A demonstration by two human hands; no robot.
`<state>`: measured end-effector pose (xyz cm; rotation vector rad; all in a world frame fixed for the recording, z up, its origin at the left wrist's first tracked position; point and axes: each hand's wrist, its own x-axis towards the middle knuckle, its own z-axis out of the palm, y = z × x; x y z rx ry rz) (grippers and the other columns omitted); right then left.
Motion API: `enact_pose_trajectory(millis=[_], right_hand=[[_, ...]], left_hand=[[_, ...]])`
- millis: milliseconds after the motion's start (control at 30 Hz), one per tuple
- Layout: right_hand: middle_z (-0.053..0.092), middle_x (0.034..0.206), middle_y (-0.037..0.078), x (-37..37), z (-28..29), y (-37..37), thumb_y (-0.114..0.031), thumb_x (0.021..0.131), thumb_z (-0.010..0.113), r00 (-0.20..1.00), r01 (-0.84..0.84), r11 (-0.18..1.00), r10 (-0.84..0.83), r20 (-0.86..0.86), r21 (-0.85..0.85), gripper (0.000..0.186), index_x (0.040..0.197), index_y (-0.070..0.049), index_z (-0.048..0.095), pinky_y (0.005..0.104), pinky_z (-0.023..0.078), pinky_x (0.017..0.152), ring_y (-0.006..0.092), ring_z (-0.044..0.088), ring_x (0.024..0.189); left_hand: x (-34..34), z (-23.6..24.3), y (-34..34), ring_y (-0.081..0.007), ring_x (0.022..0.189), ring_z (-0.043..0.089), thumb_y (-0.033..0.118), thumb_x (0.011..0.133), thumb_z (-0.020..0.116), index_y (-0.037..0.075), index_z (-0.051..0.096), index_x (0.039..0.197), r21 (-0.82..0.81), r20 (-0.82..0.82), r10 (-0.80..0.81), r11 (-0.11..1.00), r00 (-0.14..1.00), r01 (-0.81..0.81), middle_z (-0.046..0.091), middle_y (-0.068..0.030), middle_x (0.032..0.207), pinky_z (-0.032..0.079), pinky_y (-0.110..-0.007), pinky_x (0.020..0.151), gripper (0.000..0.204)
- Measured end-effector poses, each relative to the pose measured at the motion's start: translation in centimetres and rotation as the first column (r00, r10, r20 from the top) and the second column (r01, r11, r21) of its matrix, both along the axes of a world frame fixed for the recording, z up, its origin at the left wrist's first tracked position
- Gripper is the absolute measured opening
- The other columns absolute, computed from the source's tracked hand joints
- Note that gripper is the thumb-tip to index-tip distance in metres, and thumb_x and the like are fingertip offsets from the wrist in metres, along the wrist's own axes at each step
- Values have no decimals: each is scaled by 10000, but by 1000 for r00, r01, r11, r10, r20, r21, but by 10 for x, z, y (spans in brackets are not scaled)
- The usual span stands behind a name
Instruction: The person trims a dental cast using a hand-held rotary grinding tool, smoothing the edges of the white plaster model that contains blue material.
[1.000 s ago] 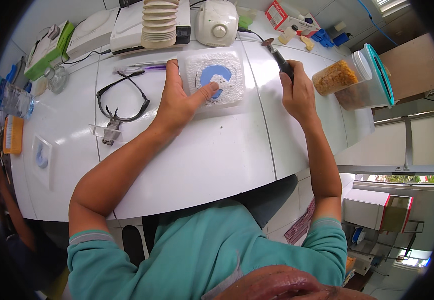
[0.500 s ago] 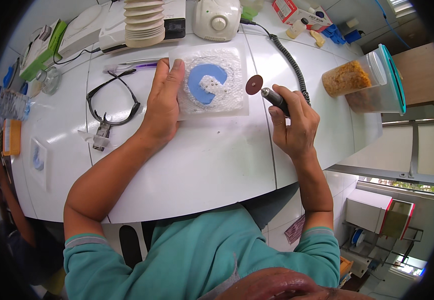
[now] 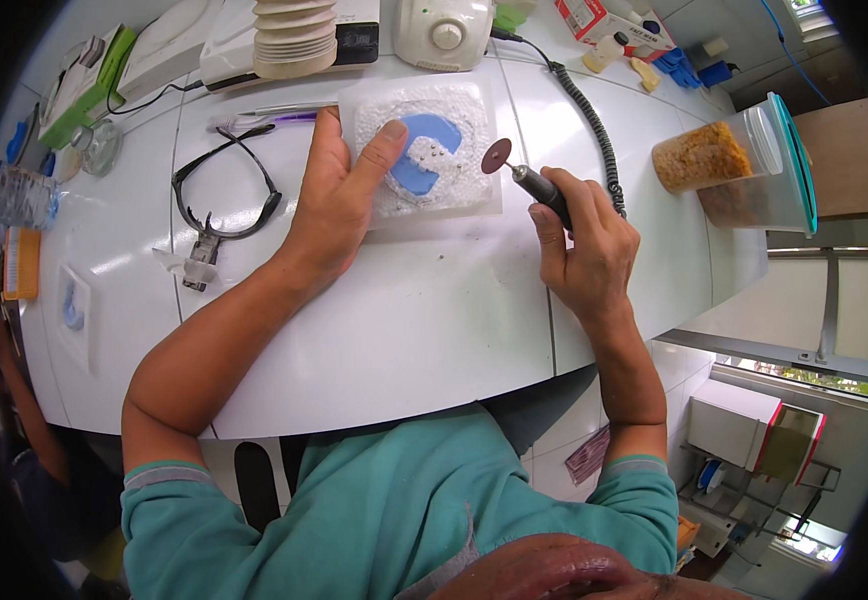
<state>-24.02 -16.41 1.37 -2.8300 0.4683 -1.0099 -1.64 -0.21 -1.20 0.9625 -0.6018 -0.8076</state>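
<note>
My left hand (image 3: 329, 200) grips a square white block with a bumpy surface (image 3: 479, 185) by its left side, thumb over the front. Set in its face is a smooth blue C-shaped piece (image 3: 441, 128), with several small silvery beads in the white area it curves around. In my right hand (image 3: 599, 240) is a dark rotary handpiece (image 3: 539, 190), held like a pen. A thin brown disc (image 3: 496, 156) is mounted at its tip. The disc stands at the block's right edge; whether it touches cannot be told. My left fingers are hidden behind the block.
A white control box with a knob (image 3: 444, 35) and coiled cord (image 3: 589, 120) stands behind, beside a ribbed hose (image 3: 294, 40). Black-framed glasses (image 3: 272, 205) lie left, near a similar white square (image 3: 74, 315). Tubs of orange-brown material (image 3: 694, 158) stand right. Another person's arm (image 3: 29, 385) shows far left.
My left thumb has slid right, onto the blue piece. The disc has moved slightly up and left to the block's edge and now appears more edge-on.
</note>
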Motion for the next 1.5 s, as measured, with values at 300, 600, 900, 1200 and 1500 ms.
enact_pose_trajectory(millis=[300, 600, 900, 1200, 1500], right_hand=[[660, 820, 46, 2, 0, 3, -256, 997, 846, 998, 32, 999, -32, -46, -8, 303, 1243, -97, 769, 371, 463, 525, 221, 617, 590], [684, 826, 56, -2, -3, -8, -254, 1008, 842, 998, 59, 998, -59, -10, 7, 270, 1207, -87, 768, 366, 478, 538, 232, 631, 599], [722, 845, 51, -5, -2, -11, -260, 1000, 855, 998, 62, 997, -63, 19, 53, 268, 1189, -90, 771, 353, 488, 548, 217, 669, 623], [666, 776, 25, -1, -3, -6, -302, 982, 873, 999, 33, 999, -33, -38, 1, 289, 1187, -116, 787, 361, 454, 523, 205, 620, 575], [656, 766, 18, 1, -3, -5, -324, 987, 867, 996, 46, 999, -46, -70, -12, 287, 1171, -118, 787, 360, 431, 508, 188, 604, 566]], left_hand=[[0, -5, 0, -197, 1441, 570, 239, 1164, 659, 68, 330, 1690, 15, 20, 42, 999, 999, -43, 570, -122, 1591, 456, -394, 1246, 643], [0, 3, 3, -212, 1427, 596, 162, 1138, 698, 34, 313, 1679, 27, -19, -22, 999, 1000, 22, 576, -132, 1580, 489, -401, 1226, 677], [0, 1, 3, -223, 1447, 578, 107, 1123, 705, 50, 284, 1693, 34, 49, -26, 999, 998, 25, 569, -152, 1583, 485, -412, 1233, 711], [-1, 2, 3, -235, 1443, 583, 86, 1119, 696, 61, 238, 1710, 21, 77, -30, 999, 997, 28, 567, -165, 1570, 502, -411, 1221, 748], [0, 3, 4, -227, 1423, 595, 92, 1120, 695, 54, 237, 1705, 69, 73, -49, 997, 996, 44, 580, -160, 1544, 511, -404, 1211, 744]])
